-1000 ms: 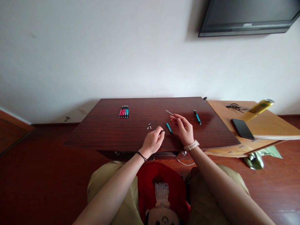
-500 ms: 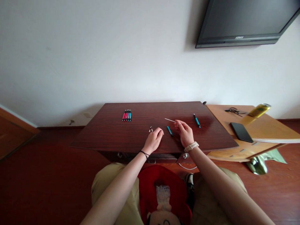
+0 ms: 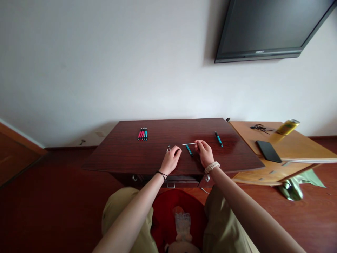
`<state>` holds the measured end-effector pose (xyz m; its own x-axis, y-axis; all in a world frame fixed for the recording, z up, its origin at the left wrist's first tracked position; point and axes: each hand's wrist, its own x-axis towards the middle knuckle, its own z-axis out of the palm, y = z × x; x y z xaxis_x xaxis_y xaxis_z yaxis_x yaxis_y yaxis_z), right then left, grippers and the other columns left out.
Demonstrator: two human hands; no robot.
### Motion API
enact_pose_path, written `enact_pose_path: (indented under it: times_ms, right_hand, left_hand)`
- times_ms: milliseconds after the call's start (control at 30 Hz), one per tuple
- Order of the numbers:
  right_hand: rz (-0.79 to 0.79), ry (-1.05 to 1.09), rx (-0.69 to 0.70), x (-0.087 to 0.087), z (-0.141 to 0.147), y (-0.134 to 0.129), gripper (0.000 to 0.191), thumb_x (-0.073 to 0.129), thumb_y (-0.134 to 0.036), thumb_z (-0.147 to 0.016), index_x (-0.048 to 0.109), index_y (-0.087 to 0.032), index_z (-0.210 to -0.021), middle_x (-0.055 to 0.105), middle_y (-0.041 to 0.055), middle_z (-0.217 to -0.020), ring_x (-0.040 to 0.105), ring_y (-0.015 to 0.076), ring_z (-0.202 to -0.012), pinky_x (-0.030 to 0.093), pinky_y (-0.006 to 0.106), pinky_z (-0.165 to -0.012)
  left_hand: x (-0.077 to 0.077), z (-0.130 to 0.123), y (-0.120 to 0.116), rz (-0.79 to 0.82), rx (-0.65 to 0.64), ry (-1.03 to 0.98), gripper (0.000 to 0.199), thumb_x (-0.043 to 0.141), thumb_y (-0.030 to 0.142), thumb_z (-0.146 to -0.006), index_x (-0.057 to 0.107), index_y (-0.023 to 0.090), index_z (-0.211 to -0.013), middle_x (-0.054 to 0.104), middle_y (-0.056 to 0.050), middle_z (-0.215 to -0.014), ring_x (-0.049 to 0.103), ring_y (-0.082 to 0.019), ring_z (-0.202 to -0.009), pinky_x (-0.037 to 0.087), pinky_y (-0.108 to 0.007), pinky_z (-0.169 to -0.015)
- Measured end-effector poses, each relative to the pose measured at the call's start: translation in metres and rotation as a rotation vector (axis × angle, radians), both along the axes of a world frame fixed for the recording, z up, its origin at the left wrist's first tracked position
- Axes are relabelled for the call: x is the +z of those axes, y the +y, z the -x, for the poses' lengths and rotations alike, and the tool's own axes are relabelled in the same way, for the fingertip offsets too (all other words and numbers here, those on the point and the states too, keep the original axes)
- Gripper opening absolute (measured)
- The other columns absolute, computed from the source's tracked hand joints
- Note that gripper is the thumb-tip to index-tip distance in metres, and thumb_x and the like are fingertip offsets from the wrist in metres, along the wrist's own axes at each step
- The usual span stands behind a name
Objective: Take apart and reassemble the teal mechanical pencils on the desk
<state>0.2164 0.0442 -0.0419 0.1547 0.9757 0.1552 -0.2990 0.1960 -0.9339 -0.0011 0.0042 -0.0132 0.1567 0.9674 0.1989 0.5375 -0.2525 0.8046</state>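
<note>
Between the thumb and fingertips of my right hand [image 3: 204, 151] is a thin white pen refill [image 3: 189, 144], held level above the desk and pointing left. My left hand [image 3: 171, 159] rests on the desk with its fingers curled in; whatever they may hold is hidden. Just beyond its knuckles lie small dark and white pen parts [image 3: 168, 148], partly covered by the hand. A teal pen barrel [image 3: 189, 150] lies between my two hands. To the right of my right hand is a teal and black pen [image 3: 218, 139].
Several pink and teal pens [image 3: 142, 134] lie side by side at the back left of the dark desk [image 3: 118, 154]. On the lower wooden cabinet [image 3: 302, 147] at right are a black phone-like slab [image 3: 268, 151], a cable [image 3: 260, 128] and a yellow can [image 3: 288, 127]. A television [image 3: 265, 28] hangs above.
The refill in my right hand has turned from slanting to nearly level, and its tip has come lower, close to the teal barrel. My left hand stays curled. The view has shifted slightly.
</note>
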Motion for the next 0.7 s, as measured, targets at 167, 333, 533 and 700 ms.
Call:
enact_pose_path:
  times_ms: [167,333,533,700]
  right_hand:
    - [0.018,0.012,0.034,0.0044,0.0014,-0.004,0.048,0.087,-0.067,-0.085,0.078,-0.023,-0.101,0.072,0.0026,-0.089,0.06,0.014,-0.079,0.052,0.027,-0.074]
    - [0.042,0.014,0.136,0.0097,0.0024,-0.0072,0.053,0.09,-0.064,-0.084,0.081,-0.022,-0.115,0.081,0.0084,-0.11,0.071,0.018,-0.092,0.06,0.032,-0.088]
    - [0.02,0.013,0.135,0.0086,0.002,-0.0053,0.049,0.085,-0.069,-0.088,0.079,-0.023,-0.104,0.076,0.005,-0.095,0.067,0.0162,-0.084,0.057,0.029,-0.081]
    - [0.018,-0.025,0.149,0.0101,0.0018,-0.0058,0.048,0.084,-0.068,-0.089,0.079,-0.022,-0.104,0.076,0.0051,-0.093,0.066,0.0159,-0.082,0.056,0.029,-0.079]
  left_hand:
    - [-0.003,0.0011,0.0022,-0.016,0.019,-0.012,0.042,0.067,0.053,-0.105,0.072,0.017,-0.124,0.075,-0.008,-0.123,0.073,-0.016,-0.111,0.067,-0.039,-0.105]
    - [-0.0043,0.0025,0.0043,-0.032,0.026,-0.048,0.042,0.068,0.053,-0.105,0.072,0.017,-0.126,0.075,-0.009,-0.126,0.073,-0.017,-0.115,0.066,-0.041,-0.108]
    - [-0.004,0.0039,0.0052,-0.04,0.029,-0.082,0.042,0.068,0.054,-0.105,0.072,0.017,-0.125,0.076,-0.008,-0.125,0.073,-0.017,-0.113,0.067,-0.04,-0.107]
    - [-0.0026,0.0034,0.0047,-0.042,0.032,-0.095,0.042,0.067,0.054,-0.105,0.073,0.017,-0.124,0.076,-0.008,-0.123,0.073,-0.016,-0.111,0.067,-0.039,-0.106]
